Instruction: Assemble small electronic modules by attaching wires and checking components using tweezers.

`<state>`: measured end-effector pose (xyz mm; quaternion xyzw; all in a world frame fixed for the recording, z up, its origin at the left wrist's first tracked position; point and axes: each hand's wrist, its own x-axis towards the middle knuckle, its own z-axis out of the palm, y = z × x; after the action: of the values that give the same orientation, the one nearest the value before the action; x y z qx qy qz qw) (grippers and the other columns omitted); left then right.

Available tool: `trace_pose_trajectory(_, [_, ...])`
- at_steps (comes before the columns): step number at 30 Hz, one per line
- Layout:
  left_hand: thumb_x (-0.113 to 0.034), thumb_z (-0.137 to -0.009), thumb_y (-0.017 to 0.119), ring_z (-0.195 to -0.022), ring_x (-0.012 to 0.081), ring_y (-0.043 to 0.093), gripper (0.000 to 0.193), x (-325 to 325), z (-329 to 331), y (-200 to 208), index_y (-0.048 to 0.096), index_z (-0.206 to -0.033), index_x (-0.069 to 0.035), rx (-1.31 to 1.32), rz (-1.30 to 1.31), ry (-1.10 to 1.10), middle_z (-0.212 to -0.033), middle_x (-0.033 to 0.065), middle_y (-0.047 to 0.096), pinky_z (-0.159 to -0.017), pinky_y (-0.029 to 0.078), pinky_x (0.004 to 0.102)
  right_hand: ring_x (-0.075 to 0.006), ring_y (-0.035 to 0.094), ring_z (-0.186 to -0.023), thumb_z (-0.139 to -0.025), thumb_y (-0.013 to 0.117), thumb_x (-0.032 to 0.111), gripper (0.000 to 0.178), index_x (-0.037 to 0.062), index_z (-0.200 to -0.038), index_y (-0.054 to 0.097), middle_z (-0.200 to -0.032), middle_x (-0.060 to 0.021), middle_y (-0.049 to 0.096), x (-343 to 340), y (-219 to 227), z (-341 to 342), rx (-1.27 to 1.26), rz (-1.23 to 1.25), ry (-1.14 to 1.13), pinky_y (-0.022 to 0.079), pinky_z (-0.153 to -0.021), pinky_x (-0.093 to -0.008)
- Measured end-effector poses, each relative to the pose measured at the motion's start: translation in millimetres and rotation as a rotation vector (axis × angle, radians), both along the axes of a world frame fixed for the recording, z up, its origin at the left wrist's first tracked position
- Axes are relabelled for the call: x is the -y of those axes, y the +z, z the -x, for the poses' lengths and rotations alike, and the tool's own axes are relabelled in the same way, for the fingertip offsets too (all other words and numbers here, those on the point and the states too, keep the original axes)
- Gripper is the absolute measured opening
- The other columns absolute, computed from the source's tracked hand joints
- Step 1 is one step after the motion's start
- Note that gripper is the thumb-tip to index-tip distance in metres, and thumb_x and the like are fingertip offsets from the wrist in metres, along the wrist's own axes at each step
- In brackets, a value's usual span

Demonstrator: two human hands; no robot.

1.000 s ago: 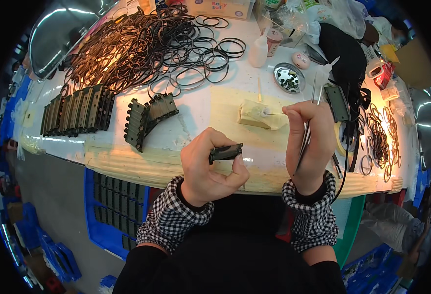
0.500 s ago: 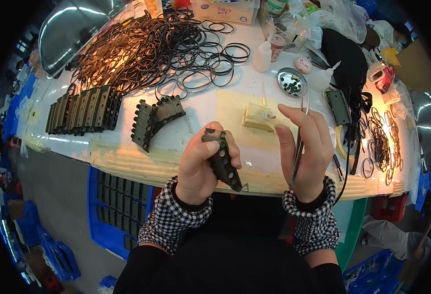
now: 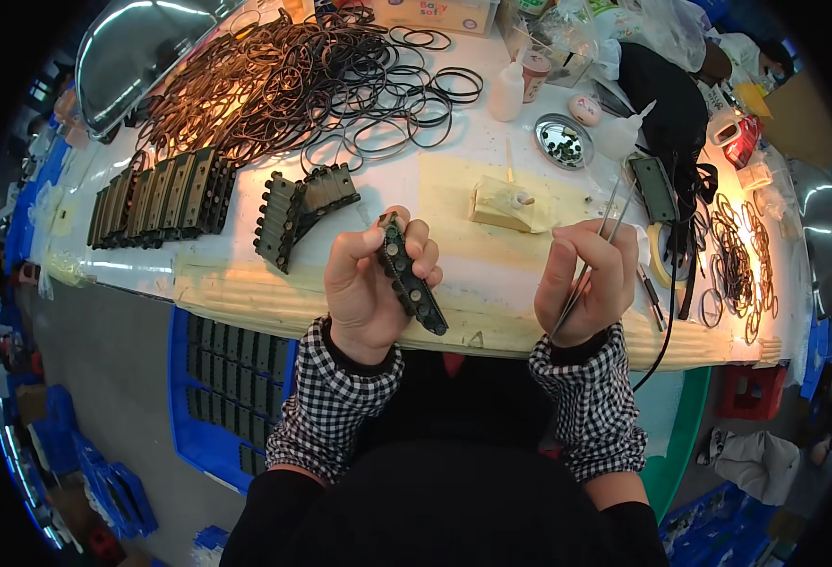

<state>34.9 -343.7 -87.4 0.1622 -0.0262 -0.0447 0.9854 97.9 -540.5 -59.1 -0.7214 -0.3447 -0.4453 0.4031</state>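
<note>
My left hand (image 3: 368, 288) is closed round a dark green, ridged, oblong part (image 3: 406, 274), held tilted, with silver discs along its side. My right hand (image 3: 586, 283) grips metal tweezers (image 3: 608, 222) between thumb and fingers. Their two points stick up past the fingers, apart, with nothing visible between them. A cream block wrapped in tape (image 3: 501, 208) lies on the table between and beyond my hands. Farther off, a round metal dish (image 3: 540, 140) holds small dark pieces. Two similar green parts (image 3: 277, 227) lean together left of my left hand.
A row of green parts (image 3: 161, 200) stands at the left, below a heap of black rubber rings (image 3: 274, 90). Under the table edge, a blue crate (image 3: 180, 397) holds more parts. White squeeze bottles (image 3: 506, 93), a pen-like tool (image 3: 650, 288) and a black cable (image 3: 669, 312) lie rightward.
My left hand has turned the green part, so its disc-studded side faces up more. The right hand has lowered slightly, its fingers drawn in round the tweezers, whose points now show apart.
</note>
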Motion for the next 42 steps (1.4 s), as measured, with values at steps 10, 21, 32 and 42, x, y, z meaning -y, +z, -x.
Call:
trace_pose_trajectory(10, [-0.025, -0.085, 0.055, -0.077, 0.0148, 0.049, 0.023, 4, -1, -2, 0.049, -0.098, -0.007, 0.022, -0.029, 0.042, -0.085, 0.0026, 0.050, -0.074, 0.047, 0.0305, -0.0233, 0.051, -0.062, -0.076, 0.072, 0.007, 0.012, 0.0065, -0.082, 0.062, -0.072, -0.0070, 0.054, -1, -4, -10, 0.082, -0.012, -0.055, 0.040, -0.054, -0.0321])
trace_pose_trajectory(21, [-0.025, -0.085, 0.056, -0.077, 0.0149, 0.050, 0.023, 5, 0, -3, 0.051, -0.098, -0.006, 0.017, -0.053, 0.083, -0.085, 0.0028, 0.051, -0.073, 0.048, 0.0301, -0.0220, 0.048, -0.059, -0.075, 0.074, 0.006, 0.013, 0.0065, -0.080, 0.062, -0.069, -0.0058, 0.051, -5, -6, -14, 0.099, -0.026, -0.031, 0.037, -0.051, -0.0322])
trace_pose_trajectory(32, [-0.024, -0.084, 0.056, -0.078, 0.0154, 0.051, 0.023, 4, -1, -3, 0.054, -0.098, -0.005, 0.002, -0.075, 0.117, -0.085, 0.0029, 0.052, -0.074, 0.048, 0.0304, -0.0234, 0.050, -0.061, -0.075, 0.074, 0.006, 0.013, 0.0060, -0.079, 0.062, -0.069, -0.0069, 0.051, -8, -6, -14, 0.075, -0.059, -0.053, 0.039, -0.053, -0.0328])
trace_pose_trajectory(42, [-0.022, -0.084, 0.057, -0.078, 0.0154, 0.053, 0.021, 4, -1, -5, 0.057, -0.096, -0.005, 0.015, -0.034, 0.093, -0.085, 0.0032, 0.055, -0.075, 0.049, 0.0297, -0.0241, 0.050, -0.061, -0.075, 0.073, 0.007, 0.012, 0.0054, -0.077, 0.062, -0.069, -0.0074, 0.051, -6, -7, -11, 0.067, -0.049, -0.051, 0.040, -0.053, -0.0334])
